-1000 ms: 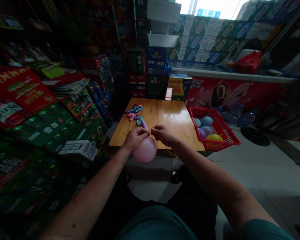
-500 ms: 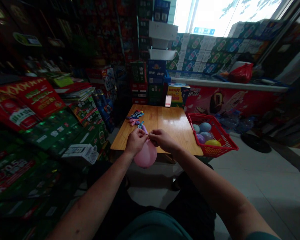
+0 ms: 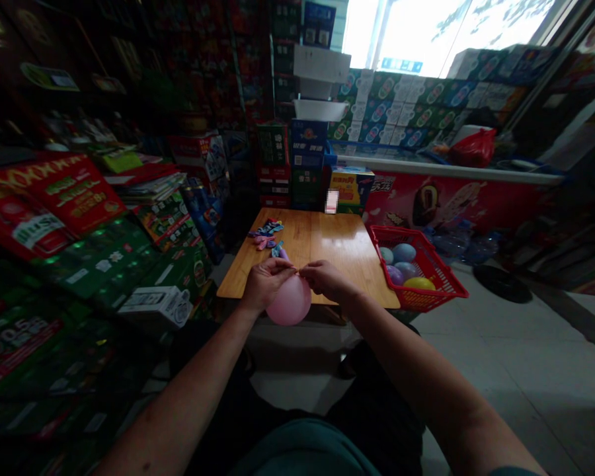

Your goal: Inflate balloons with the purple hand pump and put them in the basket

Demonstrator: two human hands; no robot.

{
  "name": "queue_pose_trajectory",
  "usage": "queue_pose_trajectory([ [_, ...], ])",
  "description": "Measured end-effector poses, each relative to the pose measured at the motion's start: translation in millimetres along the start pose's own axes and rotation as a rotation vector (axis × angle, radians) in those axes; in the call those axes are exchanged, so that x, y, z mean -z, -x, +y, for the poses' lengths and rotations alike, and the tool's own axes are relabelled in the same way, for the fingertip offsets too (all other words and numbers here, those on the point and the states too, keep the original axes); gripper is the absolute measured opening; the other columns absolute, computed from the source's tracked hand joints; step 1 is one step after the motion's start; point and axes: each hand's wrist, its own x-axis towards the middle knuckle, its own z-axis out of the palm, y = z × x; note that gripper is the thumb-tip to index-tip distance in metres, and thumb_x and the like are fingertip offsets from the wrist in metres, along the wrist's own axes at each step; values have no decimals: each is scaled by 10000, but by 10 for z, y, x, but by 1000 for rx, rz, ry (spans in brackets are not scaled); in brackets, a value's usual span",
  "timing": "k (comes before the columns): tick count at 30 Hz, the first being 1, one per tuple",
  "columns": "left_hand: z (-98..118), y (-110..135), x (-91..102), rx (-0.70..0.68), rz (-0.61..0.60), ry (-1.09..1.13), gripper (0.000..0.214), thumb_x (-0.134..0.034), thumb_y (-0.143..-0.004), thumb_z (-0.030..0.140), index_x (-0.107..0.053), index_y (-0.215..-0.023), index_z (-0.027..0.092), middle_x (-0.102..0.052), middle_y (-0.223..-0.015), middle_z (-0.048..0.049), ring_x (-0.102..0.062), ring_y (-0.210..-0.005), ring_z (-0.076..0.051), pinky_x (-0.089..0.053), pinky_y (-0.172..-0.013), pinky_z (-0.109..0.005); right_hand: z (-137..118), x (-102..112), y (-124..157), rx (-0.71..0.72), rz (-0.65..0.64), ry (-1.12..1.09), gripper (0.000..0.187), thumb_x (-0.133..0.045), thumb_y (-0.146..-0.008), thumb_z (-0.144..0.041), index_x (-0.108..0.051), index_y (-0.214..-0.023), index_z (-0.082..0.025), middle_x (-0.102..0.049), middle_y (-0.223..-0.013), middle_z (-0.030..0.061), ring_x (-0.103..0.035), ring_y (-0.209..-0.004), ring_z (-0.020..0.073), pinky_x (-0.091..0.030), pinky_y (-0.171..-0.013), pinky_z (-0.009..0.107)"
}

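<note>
Pink balloon [image 3: 289, 303]: just below both hands | left hand [image 3: 266, 284], right hand [image 3: 326, 277]: fingertips pinched together at its neck | risk: slackened pinch, if untied, could vent air

A red bag [image 3: 477, 148] is lying on a freezer [image 3: 401, 192], clear bottles [image 3: 457, 243] are sitting on the floor [image 3: 480, 350], and a white tub [image 3: 320, 110] is showing above a blue box [image 3: 310, 142].
</note>
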Motion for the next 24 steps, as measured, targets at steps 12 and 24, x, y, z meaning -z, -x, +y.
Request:
queue_pose_trajectory([
  [12, 23, 60, 74, -111, -213, -317, 207, -727, -880, 360, -854, -979, 229, -819, -1020, -67, -752, -968, -266, -555, -948, -383, 89, -44, -125, -57, -104, -213, 261, -744, -732, -336, -519, -709, -205, -417, -546, -72, -309, -460, 73, -186, -453, 241],
  [24, -39, 33, 33, -21, -148, -334, 103, -743, -785, 283, -717, -850, 207, -760, -817, -33, -714, -780, -221, -528, -734, -319, 174, -130, -109, -1, -72, -191, 322, -814, -719, -388, -559, -699, -192, -412, -542, -81, -311, -472, 72, -189, -459, 241],
])
